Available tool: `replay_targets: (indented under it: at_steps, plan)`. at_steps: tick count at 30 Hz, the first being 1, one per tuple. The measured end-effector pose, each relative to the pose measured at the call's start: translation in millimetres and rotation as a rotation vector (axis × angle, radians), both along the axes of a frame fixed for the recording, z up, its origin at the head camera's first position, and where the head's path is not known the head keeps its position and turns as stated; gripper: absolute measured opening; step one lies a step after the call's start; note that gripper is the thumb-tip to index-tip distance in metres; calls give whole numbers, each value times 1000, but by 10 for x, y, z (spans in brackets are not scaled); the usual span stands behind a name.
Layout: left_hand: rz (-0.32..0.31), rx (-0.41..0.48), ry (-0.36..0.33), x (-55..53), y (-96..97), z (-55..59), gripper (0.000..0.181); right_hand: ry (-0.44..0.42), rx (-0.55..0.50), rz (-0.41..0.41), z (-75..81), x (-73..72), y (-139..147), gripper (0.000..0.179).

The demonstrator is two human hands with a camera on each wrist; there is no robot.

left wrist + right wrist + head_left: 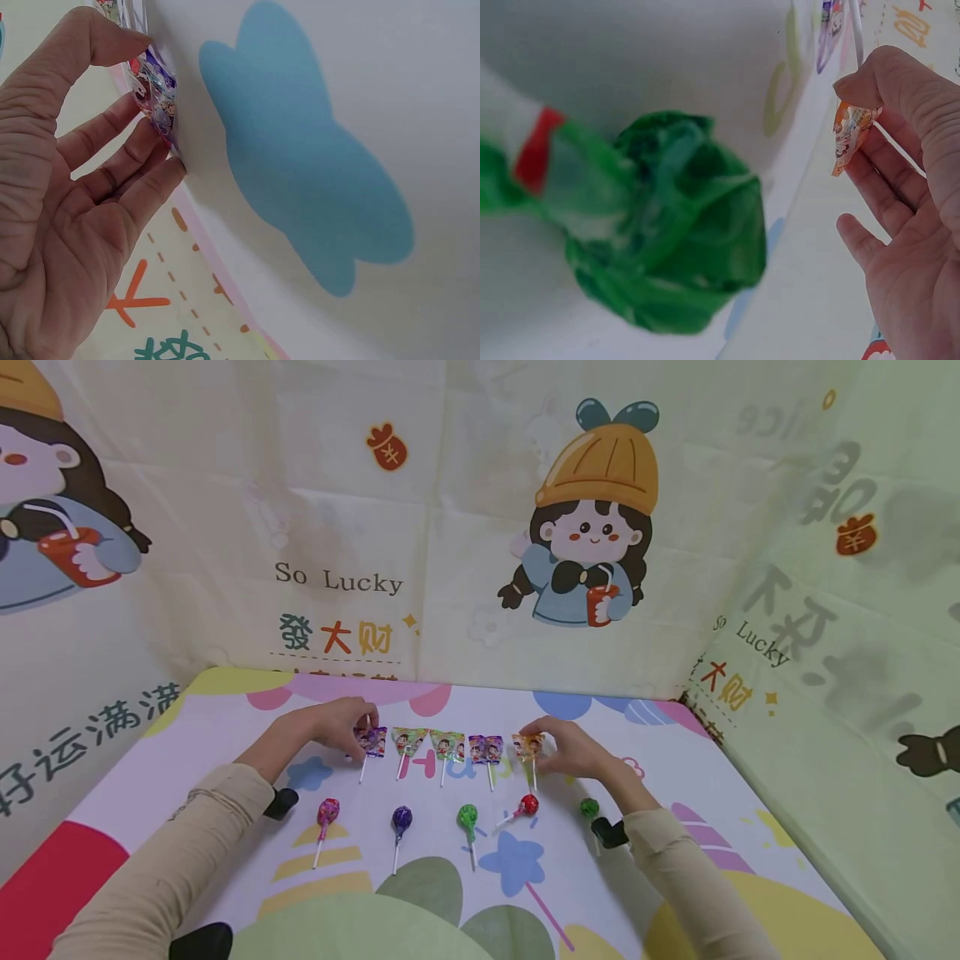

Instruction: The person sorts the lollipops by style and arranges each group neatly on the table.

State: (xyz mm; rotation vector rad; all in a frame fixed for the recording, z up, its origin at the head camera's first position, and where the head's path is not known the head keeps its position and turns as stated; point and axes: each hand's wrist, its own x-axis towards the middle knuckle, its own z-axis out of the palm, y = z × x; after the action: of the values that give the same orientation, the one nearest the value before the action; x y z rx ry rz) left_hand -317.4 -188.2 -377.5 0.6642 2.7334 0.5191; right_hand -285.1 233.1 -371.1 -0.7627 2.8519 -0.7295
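Part of the purple lolly (372,742) is hidden by the L hand (341,727), & its stick is hard to make out in the L wrist view. Some of the orange lolly (528,746) is covered by the R hand (573,750); its stick is cut off by the top edge in the R wrist view. Tiny pics on both wrappers can't be made out well. The stick of the far R green lolly (589,808) is mostly blocked by the black wrist cam (610,832). In the R wrist view this lolly is seen big & blurry, w/ its tail cut off at the left edge.

Both held lollies are set at the ends of the back row on the table (435,814). Their wrappers are pointed to the wall (465,527), their sticks to the person. The long way of each runs near to far; the purple one's stick is tipped a bit L, the orange one's is abt straight. The purple lolly is pinched btwn L thumb & fingers, the orange one btwn R thumb & fingers.
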Motion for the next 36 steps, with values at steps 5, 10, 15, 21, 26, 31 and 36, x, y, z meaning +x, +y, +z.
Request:
replay_targets:
  at_steps: [5,10,15,21,26,31,36]
  plan:
    - [-1,-3,2,-2,1,-1,56,-15,15,-1,-28,-57,-23,53]
    - [-3,-5,6,-6,-2,-1,55,-9,30,20,-49,-92,-38,52]
    - [-3,0,5,-9,-1,-7,55,-2,52,25,-71,-106,-54,51]
    - [-1,0,3,-7,4,-9,56,-36,66,5,-91,-106,-79,51]
    - [0,-1,3,0,4,-4,56,-45,78,3,-101,-107,-89,49]
    - [0,2,0,3,1,2,56,-30,98,27,-98,-105,-79,48]
    - [6,2,-8,3,-1,-9,56,-28,98,37,-91,-82,-73,47]
